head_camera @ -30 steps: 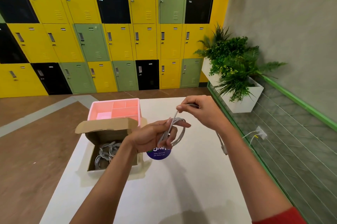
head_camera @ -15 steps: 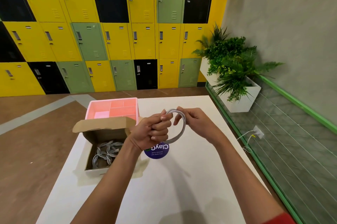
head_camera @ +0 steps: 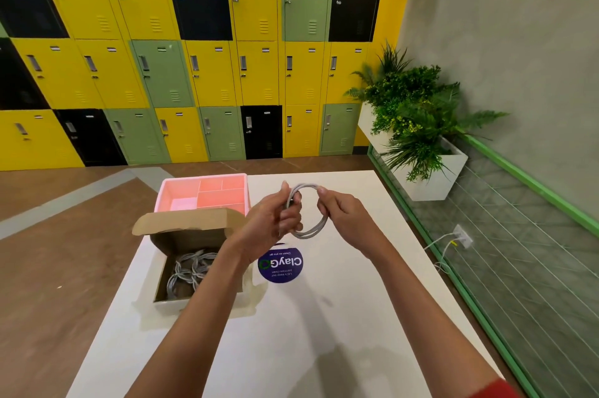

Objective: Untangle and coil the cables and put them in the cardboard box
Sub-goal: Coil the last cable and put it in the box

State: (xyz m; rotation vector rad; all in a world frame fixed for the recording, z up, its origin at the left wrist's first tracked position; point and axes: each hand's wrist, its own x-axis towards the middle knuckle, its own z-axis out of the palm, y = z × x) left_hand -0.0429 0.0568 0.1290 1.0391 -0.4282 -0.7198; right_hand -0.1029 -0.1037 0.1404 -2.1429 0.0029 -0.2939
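i have the thin grey braided cable (head_camera: 308, 234) wound into a small round loop of a few turns, held in the air above the far middle of the white worktop (head_camera: 324, 332). my left hand (head_camera: 275, 219) grips the left side of the loop, its fingers (head_camera: 291, 222) curled around the bundled turns; what looks like a dark plug end sits by the thumb. my right hand (head_camera: 343, 216) pinches the right side near the top, fingers (head_camera: 324, 200) closed on the strands. so both sets of fingers are clamped on the cable, one on each side.

the brown cardboard box (head_camera: 191, 242) stands open on the left of the worktop, flap raised on its far side. several coiled grey cables (head_camera: 188, 271) lie inside it already. a pink plastic divided tray (head_camera: 201, 196) sits just beyond the box, and a round dark blue sticker (head_camera: 281, 264) lies on the worktop below the loop.

i judge this cable light and limp, with a little spring: the turns will want to open out once the grip eases. the braid looks grippy rather than slick. the best hold is across all the turns at once, where the loose end meets them, so the left hand's grip is the one to carry it left and down into the box; holding one strand alone would let the coil unwind.
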